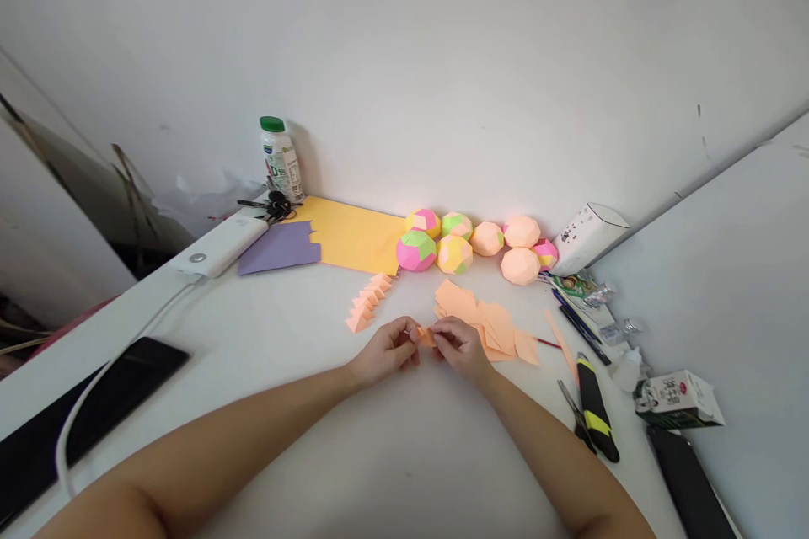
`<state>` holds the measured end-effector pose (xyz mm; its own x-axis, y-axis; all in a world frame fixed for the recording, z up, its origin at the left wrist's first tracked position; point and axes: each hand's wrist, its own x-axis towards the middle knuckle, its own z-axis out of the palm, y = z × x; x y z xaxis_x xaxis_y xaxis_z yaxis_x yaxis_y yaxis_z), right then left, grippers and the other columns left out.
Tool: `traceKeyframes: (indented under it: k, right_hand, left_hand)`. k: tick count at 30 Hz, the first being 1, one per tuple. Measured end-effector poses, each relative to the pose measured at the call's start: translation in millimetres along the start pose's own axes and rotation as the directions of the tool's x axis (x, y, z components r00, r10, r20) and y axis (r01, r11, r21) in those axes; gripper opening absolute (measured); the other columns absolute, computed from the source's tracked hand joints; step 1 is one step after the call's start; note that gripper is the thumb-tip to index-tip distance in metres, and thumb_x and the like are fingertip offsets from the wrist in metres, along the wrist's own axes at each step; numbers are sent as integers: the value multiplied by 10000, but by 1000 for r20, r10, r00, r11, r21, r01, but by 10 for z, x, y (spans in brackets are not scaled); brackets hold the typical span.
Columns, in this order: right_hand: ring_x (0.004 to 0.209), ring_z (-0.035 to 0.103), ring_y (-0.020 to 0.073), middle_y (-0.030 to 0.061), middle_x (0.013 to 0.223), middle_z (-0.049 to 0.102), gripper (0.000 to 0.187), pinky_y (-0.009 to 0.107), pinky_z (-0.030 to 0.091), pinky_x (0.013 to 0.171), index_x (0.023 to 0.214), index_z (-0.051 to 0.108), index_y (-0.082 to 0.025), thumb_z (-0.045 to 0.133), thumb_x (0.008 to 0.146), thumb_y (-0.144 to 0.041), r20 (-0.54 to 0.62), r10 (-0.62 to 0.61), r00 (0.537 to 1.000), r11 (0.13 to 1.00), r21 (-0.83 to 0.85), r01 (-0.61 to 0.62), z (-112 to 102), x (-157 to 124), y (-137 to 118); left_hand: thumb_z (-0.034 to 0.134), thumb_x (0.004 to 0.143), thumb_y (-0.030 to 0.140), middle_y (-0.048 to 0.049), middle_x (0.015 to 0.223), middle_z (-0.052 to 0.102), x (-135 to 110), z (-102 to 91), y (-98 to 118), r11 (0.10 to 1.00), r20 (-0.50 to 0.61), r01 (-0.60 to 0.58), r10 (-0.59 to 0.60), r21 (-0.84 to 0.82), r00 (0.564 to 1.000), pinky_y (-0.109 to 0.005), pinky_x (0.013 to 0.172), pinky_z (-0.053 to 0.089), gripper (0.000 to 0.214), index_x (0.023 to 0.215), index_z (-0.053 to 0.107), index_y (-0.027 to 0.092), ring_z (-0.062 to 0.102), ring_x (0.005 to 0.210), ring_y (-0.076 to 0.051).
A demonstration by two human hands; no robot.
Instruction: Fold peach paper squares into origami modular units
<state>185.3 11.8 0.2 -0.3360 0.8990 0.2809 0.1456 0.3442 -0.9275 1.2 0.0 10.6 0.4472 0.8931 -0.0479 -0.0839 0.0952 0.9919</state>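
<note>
My left hand (387, 350) and my right hand (460, 345) meet at the middle of the white table (265, 354), both pinching a small piece of peach paper (425, 337) between the fingertips. Just beyond the left hand lies a row of folded peach paper units (368, 301). Flat peach paper squares (490, 323) are spread behind and to the right of my right hand. Several paper balls (471, 244), some multicoloured and some peach, sit by the wall.
A yellow sheet (354, 236), a purple sheet (281, 248), a white power bank (218, 246), keys and a green-capped bottle (281, 158) lie at back left. A black phone (76, 421) lies at left. Scissors (594, 413), pens, a glue tube, small cartons and a dark phone (688, 484) crowd the right.
</note>
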Motion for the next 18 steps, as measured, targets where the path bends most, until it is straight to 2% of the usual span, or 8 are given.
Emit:
traceKeyframes:
  k: [3,8,18]
  right_hand:
    - [490,552,84,43,833,561,119,232,493,455,868,631,-195,550,825,-271,2,-6,1000,1000,6,6,-2,-2,6]
    - [483,546,90,35,785,563,128,233,497,448,865,626,-195,541,831,-285,-6,9,1000,1000,-11,-9,0,-4,-8]
    - [483,548,91,29,793,565,126,242,497,459,856,613,-196,530,840,-289,-23,10,1000,1000,-16,-11,-2,-10,15]
  left_hand:
    - [519,802,316,23,597,557,-1,4,-5,1000,0,-5,5,-6,1000,-208,487,398,173,768,400,195,549,550,-111]
    - [514,809,430,33,564,571,23,14,-60,1000,-67,11,-11,8,998,-214,459,390,265,876,400,199,533,468,-107]
    - [524,801,421,17,582,603,34,8,-81,999,-90,27,-25,30,996,-227,486,430,240,804,462,189,535,478,-105]
